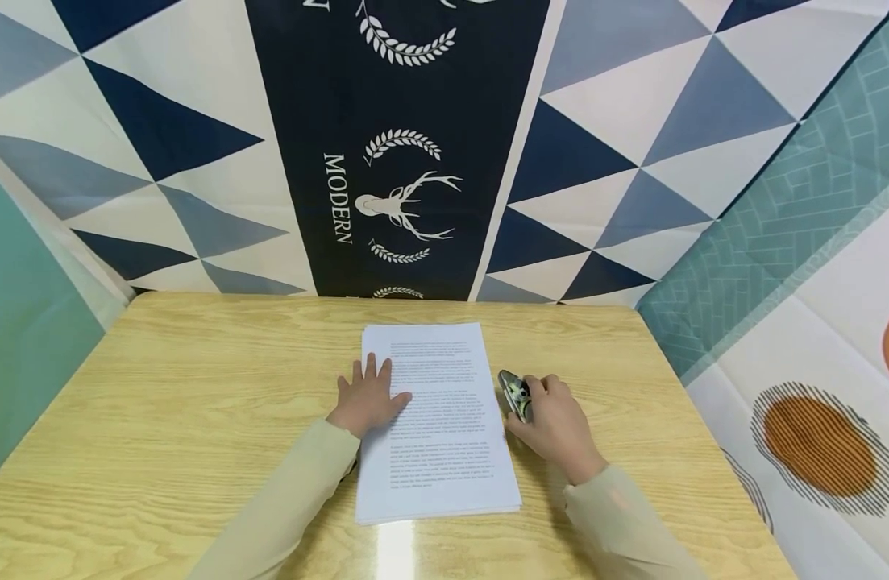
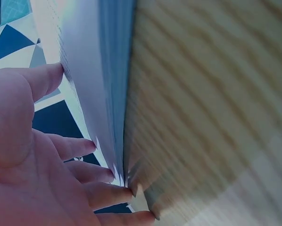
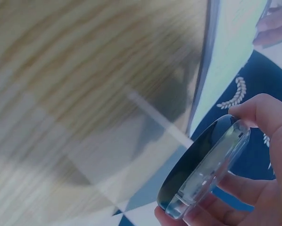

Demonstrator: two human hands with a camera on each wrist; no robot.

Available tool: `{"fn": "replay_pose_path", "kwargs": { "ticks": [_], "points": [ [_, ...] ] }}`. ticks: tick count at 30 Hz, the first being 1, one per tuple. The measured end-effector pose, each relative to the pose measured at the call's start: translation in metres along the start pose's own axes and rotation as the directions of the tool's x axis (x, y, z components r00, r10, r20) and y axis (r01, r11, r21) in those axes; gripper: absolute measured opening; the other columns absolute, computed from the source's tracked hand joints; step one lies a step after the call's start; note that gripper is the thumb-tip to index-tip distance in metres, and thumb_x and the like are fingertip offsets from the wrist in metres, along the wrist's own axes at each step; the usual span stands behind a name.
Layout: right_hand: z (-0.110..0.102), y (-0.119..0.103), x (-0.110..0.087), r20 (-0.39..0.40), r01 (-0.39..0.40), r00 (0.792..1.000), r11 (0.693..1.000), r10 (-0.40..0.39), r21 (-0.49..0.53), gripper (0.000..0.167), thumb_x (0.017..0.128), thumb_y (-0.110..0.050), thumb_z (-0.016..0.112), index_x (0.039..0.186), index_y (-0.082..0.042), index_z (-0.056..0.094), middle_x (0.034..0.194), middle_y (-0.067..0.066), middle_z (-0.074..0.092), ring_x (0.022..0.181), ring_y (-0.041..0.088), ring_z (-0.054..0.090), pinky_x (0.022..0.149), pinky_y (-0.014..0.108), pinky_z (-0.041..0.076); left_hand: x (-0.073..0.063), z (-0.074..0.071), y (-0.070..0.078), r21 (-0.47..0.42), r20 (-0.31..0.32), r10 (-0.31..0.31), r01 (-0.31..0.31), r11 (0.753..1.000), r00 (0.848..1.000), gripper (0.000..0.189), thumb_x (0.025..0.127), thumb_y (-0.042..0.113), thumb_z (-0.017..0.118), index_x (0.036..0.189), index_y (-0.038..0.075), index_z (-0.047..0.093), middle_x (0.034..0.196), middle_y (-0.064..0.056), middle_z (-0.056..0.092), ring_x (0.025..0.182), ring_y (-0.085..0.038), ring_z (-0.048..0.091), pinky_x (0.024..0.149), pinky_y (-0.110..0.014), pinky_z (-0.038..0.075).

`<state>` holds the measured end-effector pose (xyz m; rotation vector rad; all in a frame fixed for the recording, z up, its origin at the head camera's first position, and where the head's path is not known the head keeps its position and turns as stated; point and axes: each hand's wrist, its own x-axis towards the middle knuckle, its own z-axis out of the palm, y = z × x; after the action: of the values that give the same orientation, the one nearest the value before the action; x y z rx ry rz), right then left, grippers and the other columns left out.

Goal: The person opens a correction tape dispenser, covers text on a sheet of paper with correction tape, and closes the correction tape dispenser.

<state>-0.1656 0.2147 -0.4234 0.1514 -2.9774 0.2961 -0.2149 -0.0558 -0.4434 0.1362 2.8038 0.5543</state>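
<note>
A stack of printed paper (image 1: 437,435) lies on the wooden table, its layered edge (image 2: 116,84) showing in the left wrist view. My left hand (image 1: 369,400) rests on the stack's upper left edge with fingers spread, the thumb reaching over the print. To the right of the paper, my right hand (image 1: 560,423) holds an oval paperweight (image 1: 515,395) with a dark, green-patterned face. In the right wrist view the paperweight (image 3: 202,165) has a dark flat base and a clear, glassy body; thumb and fingers grip its rim. It is tilted and apart from the stack.
The wooden table (image 1: 197,387) meets a patterned cloth wall (image 1: 400,201) at its far edge. Another cloth with orange ovals (image 1: 814,439) hangs along the right side. A green panel (image 1: 31,322) stands at the left.
</note>
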Motion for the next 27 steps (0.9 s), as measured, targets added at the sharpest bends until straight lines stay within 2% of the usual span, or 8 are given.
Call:
{"fn": "replay_pose_path", "kwargs": {
  "ticks": [11,18,22,27],
  "points": [
    [0.004,-0.017,0.003,-0.011,0.139,0.99,0.99,-0.14,-0.004,0.064,0.074,-0.035,0.068,0.126,0.0,0.055,0.105,0.015,0.056,0.08,0.02,0.05,0.066,0.034,0.045,-0.001,0.002,0.002,-0.002,-0.005,-0.01,0.01,1.0,1.0,0.076,0.091,0.048,0.051,0.147,0.003,0.027,0.154,-0.025,0.014,0.141,-0.046,0.011,0.108,-0.066,0.014],
    [0.002,-0.024,0.006,-0.036,0.226,0.973,0.974,-0.226,-0.003,0.062,0.075,-0.035,0.068,0.126,-0.001,0.056,0.106,0.013,0.057,0.083,0.018,0.051,0.069,0.033,0.046,0.0,0.001,0.001,-0.007,-0.016,-0.005,0.005,1.0,1.0,0.075,0.091,0.047,0.052,0.146,0.002,0.028,0.154,-0.026,0.015,0.141,-0.047,0.011,0.107,-0.067,0.015],
    [0.003,-0.027,0.008,-0.034,0.25,0.968,0.968,-0.25,0.001,0.062,0.076,-0.035,0.067,0.128,-0.003,0.055,0.107,0.013,0.057,0.084,0.018,0.05,0.07,0.033,0.046,0.0,0.0,0.0,-0.019,-0.013,-0.002,0.002,1.0,1.0,0.076,0.092,0.048,0.05,0.147,0.002,0.026,0.154,-0.026,0.014,0.141,-0.046,0.01,0.108,-0.066,0.015],
    [0.003,-0.03,0.01,-0.054,0.292,0.955,0.956,-0.292,-0.006,0.061,0.075,-0.035,0.07,0.126,-0.005,0.056,0.105,0.012,0.057,0.082,0.018,0.049,0.068,0.031,0.045,-0.001,-0.002,-0.002,-0.031,-0.045,0.022,-0.023,0.999,0.999,0.074,0.092,0.046,0.051,0.146,0.0,0.028,0.153,-0.027,0.016,0.141,-0.046,0.011,0.107,-0.066,0.018]
  ]
}}
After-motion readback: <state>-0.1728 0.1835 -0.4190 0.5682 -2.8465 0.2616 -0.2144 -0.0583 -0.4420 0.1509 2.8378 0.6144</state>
